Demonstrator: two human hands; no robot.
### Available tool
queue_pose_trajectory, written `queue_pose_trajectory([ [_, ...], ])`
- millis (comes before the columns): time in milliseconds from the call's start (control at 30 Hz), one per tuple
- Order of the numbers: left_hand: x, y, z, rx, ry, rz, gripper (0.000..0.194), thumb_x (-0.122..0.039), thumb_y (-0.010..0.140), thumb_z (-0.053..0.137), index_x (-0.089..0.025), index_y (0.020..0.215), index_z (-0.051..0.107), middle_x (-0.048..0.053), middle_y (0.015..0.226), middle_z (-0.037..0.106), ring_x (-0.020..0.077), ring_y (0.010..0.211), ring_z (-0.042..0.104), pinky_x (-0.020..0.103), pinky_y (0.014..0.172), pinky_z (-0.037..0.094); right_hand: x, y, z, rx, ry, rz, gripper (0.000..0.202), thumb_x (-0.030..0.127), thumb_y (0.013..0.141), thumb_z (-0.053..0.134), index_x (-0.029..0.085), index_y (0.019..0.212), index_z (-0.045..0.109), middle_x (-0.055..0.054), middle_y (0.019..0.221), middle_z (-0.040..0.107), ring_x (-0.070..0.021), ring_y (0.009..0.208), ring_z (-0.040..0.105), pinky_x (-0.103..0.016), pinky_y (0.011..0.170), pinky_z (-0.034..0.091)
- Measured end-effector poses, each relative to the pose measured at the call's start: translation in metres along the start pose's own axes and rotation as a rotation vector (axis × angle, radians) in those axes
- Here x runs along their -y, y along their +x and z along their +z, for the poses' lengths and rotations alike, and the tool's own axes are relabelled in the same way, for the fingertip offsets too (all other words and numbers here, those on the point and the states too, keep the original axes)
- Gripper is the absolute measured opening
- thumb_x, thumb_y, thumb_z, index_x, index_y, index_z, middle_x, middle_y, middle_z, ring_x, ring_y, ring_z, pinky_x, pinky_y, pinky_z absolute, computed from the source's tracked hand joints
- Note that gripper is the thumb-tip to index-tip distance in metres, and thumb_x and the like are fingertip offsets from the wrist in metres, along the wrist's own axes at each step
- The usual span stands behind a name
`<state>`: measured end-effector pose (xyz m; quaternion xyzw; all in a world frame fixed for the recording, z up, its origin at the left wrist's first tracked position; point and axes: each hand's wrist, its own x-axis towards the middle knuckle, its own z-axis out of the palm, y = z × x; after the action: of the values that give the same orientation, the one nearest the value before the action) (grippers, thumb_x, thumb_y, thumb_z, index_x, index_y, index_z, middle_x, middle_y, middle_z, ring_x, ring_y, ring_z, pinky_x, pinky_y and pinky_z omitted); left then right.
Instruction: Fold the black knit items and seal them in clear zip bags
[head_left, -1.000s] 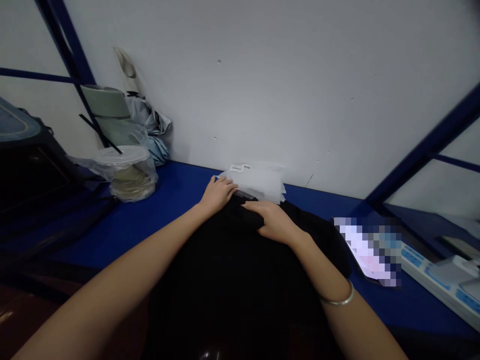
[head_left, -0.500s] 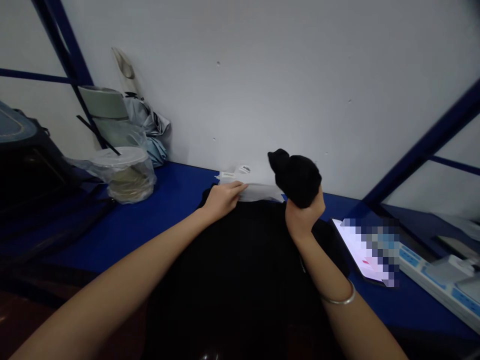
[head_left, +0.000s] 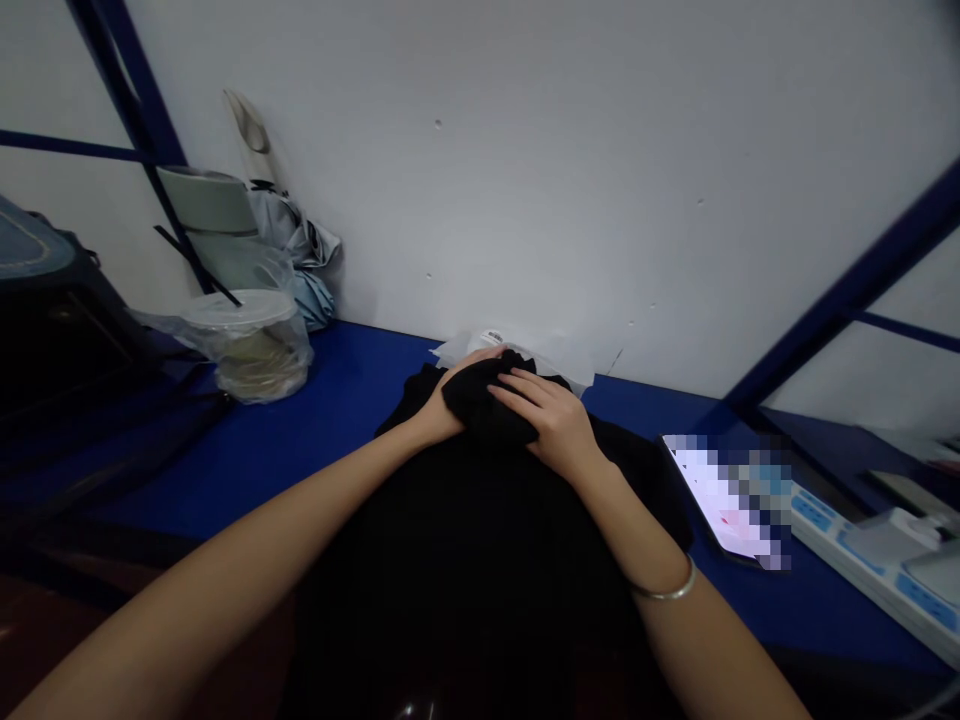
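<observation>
A crumpled bundle of black cloth (head_left: 480, 405) lies between my two hands. My left hand (head_left: 444, 408) grips it from the left, its fingers mostly hidden behind the fabric. From the right, my right hand (head_left: 559, 415) presses over the bundle, fingers bent across its top. Beneath them a larger spread of black fabric (head_left: 480, 550) covers the table's front middle and hangs toward me; its exact kind cannot be made out. A clear plastic bag (head_left: 574, 365) with a printed label lies behind the bundle, against the wall.
On the blue table (head_left: 352, 375), a plastic-wrapped tub (head_left: 259, 355) and a folded umbrella (head_left: 296, 240) stand at the back left, near a dark bag (head_left: 60, 330). At right lie a lit phone (head_left: 716, 500) and a white power strip (head_left: 870, 570). Blue frame bars flank both sides.
My right hand has brought the raised black bundle down and left to my left hand. My left hand has gone from the plastic bag's edge to the bundle.
</observation>
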<state>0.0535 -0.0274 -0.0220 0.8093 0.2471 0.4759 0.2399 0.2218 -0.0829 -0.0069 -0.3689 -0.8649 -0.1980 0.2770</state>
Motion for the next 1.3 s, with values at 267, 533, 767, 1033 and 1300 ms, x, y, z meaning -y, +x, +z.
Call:
queue_pose_trajectory([
  [267,-0.017,-0.01,0.013,0.105,0.269,0.288,0.075,0.004,0.06,0.036,-0.025,0.129,0.035,0.003,0.13,0.044,0.018,0.12,0.04,0.039,0.101,0.034,-0.005,-0.003,0.005,0.009,-0.152,0.51,0.048,0.005,0.065,0.05,0.017,0.111,0.056,-0.013,0.112,0.058,-0.0303,0.106,0.051,-0.044,0.084,0.045],
  [533,-0.026,-0.013,0.013,0.334,0.385,0.469,0.051,-0.006,0.075,0.041,-0.023,0.123,0.044,0.006,0.131,0.044,0.0181,0.122,0.039,0.038,0.098,0.038,-0.013,-0.006,0.011,0.03,-0.192,0.491,0.028,0.018,0.078,0.044,0.014,0.101,0.058,-0.015,0.109,0.057,-0.0296,0.106,0.048,-0.045,0.091,0.037],
  [767,-0.024,-0.008,-0.002,0.426,0.515,0.392,0.03,-0.008,0.082,0.038,-0.019,0.101,0.058,0.006,0.126,0.049,0.021,0.12,0.041,0.039,0.09,0.045,-0.018,-0.011,0.016,0.03,-0.158,0.487,0.054,0.019,0.065,0.059,0.014,0.117,0.048,-0.015,0.121,0.049,-0.033,0.114,0.042,-0.049,0.094,0.035],
  [1033,-0.017,-0.007,-0.011,0.032,0.407,0.313,0.022,-0.017,0.084,0.04,-0.018,0.096,0.058,0.006,0.105,0.064,0.0163,0.1,0.058,0.03,0.086,0.048,-0.005,0.002,0.007,-0.164,0.048,0.402,0.032,0.037,0.08,0.048,0.016,0.102,0.058,-0.01,0.097,0.064,-0.0222,0.091,0.06,-0.037,0.08,0.048],
  [1300,-0.014,-0.011,0.005,-0.222,0.373,0.332,0.006,-0.021,0.08,0.053,-0.016,0.079,0.056,0.0,0.071,0.067,0.01,0.062,0.063,0.017,0.057,0.048,0.005,0.006,-0.002,-0.475,-0.068,-0.042,0.022,0.023,0.074,0.06,0.019,0.095,0.062,-0.007,0.093,0.065,-0.0185,0.093,0.058,-0.035,0.083,0.045],
])
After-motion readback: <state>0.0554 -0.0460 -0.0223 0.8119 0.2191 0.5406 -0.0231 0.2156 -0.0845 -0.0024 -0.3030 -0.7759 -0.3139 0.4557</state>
